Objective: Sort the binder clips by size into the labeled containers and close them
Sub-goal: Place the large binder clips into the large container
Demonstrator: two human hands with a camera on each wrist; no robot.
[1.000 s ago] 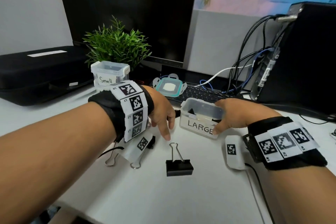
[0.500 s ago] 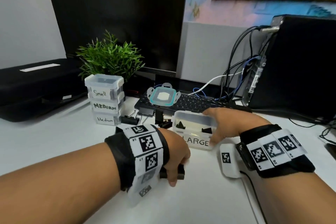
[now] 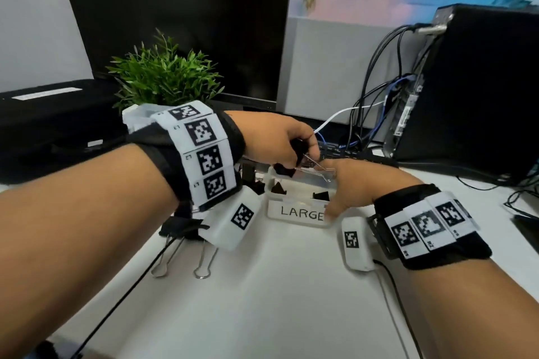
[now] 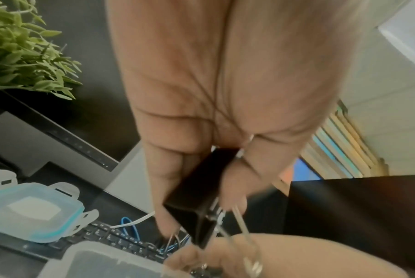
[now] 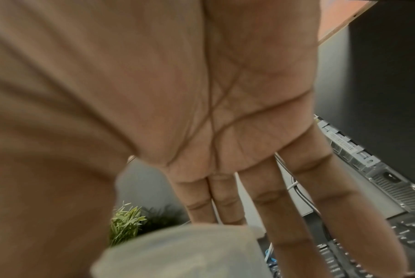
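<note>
While the left hand (image 3: 280, 140) hovers at frame centre, the labels below mark each part.
Left hand: fingers curled round a large black binder clip (image 4: 197, 197), held just above the open LARGE container (image 3: 300, 201); its wire handles point toward the right hand.
Right hand (image 3: 358, 186): fingers straight and spread in the right wrist view, thumb against the container's right front corner, steadying it; it grasps nothing.
Step in hand: dropping a large clip into the LARGE container, which already holds black clips.
Next move: judged to call for lowering the clip past the rim and letting go, the handles kept off the right hand.
Remaining: two clips (image 3: 180, 230) lie on the surface at lower left, under the left wrist; the blue-rimmed lid (image 4: 33, 210) rests on the keyboard (image 4: 121, 238), not yet fitted.
Edges: the rim sits close beneath the clip.
Open room: bare white surface (image 3: 277, 285) fills the lower frame; behind, plant (image 3: 163, 79), cables and computer tower (image 3: 478, 90) crowd the container.
</note>
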